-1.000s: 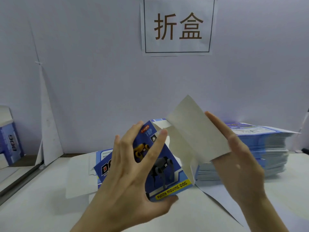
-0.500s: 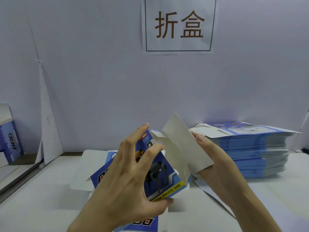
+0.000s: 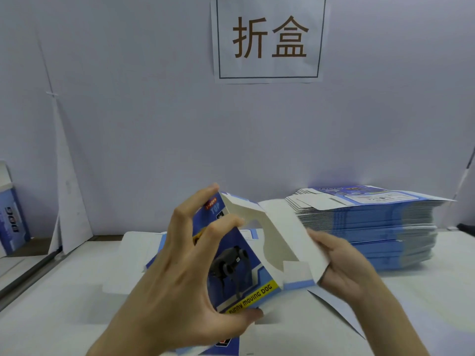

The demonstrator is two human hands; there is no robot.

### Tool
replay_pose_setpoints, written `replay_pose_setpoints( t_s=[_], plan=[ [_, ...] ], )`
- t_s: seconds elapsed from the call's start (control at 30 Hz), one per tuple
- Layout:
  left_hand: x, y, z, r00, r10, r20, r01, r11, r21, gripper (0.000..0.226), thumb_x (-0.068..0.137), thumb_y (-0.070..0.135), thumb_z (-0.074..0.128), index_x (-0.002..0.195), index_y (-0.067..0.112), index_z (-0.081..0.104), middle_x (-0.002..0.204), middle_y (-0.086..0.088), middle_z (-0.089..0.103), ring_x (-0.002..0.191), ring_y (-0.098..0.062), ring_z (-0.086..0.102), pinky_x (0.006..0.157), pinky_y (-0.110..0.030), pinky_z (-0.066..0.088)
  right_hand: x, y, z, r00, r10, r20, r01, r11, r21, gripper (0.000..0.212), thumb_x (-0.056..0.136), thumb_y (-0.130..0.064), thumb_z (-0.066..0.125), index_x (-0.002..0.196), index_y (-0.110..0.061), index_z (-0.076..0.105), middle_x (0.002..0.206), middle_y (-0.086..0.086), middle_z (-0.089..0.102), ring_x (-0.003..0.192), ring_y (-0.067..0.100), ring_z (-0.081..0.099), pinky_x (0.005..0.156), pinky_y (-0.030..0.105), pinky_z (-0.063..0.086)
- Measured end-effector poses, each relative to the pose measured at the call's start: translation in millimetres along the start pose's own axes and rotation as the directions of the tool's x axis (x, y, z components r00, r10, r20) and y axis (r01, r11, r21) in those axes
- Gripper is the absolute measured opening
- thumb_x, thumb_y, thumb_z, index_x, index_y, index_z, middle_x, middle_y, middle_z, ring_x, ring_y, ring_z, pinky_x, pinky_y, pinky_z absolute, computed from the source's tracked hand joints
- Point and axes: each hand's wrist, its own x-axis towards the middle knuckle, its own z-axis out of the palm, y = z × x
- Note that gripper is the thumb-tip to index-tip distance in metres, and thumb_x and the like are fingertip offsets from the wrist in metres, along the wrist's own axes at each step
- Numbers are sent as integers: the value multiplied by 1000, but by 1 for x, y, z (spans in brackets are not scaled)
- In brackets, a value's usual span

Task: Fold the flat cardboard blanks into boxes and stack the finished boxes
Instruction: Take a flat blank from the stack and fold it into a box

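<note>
Box: a half-folded blue carton (image 3: 231, 258) printed with a robot dog and the yellow strip "FUNNY MOVING DOG", held tilted above the bench (image 3: 64, 304), centre frame.
Flap: a white flap (image 3: 290, 235) slants down from the carton's top corner to the right, its unprinted side to the camera.
Left hand: the left hand (image 3: 180, 278) grips the carton, fingers (image 3: 213, 188) spread across the top corner and front face, thumb under the bottom edge.
Right hand: the right hand (image 3: 344, 268) meets the flap's lower right edge.
Supply: a tall stack of flat blanks (image 3: 372, 227) sits on the bench at right, behind the right hand.
Hidden: the right fingertips lie behind the flap, so whether they pinch or only press it cannot be told; a finished box (image 3: 12, 219) is cut off at the left edge.
Change: half a second on, the flap leans lower over the carton's open side, and the right hand has dropped with it.
</note>
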Motion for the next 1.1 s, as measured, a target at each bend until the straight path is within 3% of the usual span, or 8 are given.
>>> replay_pose_setpoints(
  t_s=[0.1,0.2,0.33,0.43,0.53,0.67,0.9,1.1],
  plan=[
    [0,0,3,1000,-2,13,2,1000,16,92,57,68,71,136,34,37,152,7,15,134,11,25,95,4,27,5,12,-3,989,100,110,-106,993,51,45,85,-19,53,121,3,66,123,22,66,95,37,70,98,50,48],
    [0,-1,4,1000,-18,-18,19,999,40,93,59,68,69,140,32,38,151,5,17,134,7,28,96,4,28,5,9,-5,984,64,169,-81,992,96,39,83,-25,56,111,-5,74,123,17,67,101,37,68,106,52,39],
    [0,0,4,999,17,-42,-12,994,105,87,59,66,70,136,35,43,151,0,19,132,-11,42,95,-17,43,-2,-6,-11,969,-134,209,96,978,184,28,81,-25,58,90,-10,80,105,12,74,87,29,73,76,44,60],
    [4,3,10,999,42,-24,-36,976,216,78,60,65,68,129,32,48,149,-6,24,125,-25,50,84,-34,54,-14,-17,-8,934,-219,283,204,976,80,30,91,-20,51,82,-17,80,89,3,75,78,19,73,66,31,58],
    [5,4,16,999,37,5,-37,968,249,76,57,64,70,121,29,50,147,-7,26,120,-28,53,78,-30,56,-23,-11,5,910,-189,369,261,953,-156,25,85,-29,59,95,-20,80,93,4,74,82,17,71,67,32,58],
    [6,2,18,1000,27,16,-30,970,241,74,55,64,70,117,31,47,146,-7,27,115,-27,56,71,-25,54,-21,2,16,909,-148,390,240,950,-198,35,84,-45,61,103,-21,77,102,9,72,91,20,68,74,34,58],
    [5,1,22,996,65,55,-76,970,231,78,53,61,77,118,30,45,147,-7,26,110,-26,59,72,-27,56,-20,3,15,854,-38,519,233,919,-317,43,79,-33,60,122,-29,67,106,1,70,88,14,64,71,26,52],
    [4,-1,25,999,37,38,-45,974,224,78,56,64,72,121,30,46,148,-6,24,113,-27,57,73,-26,57,-15,15,20,927,-286,242,374,756,-538,20,96,-34,54,101,-28,72,90,-1,74,84,15,67,65,25,55]
  ],
)
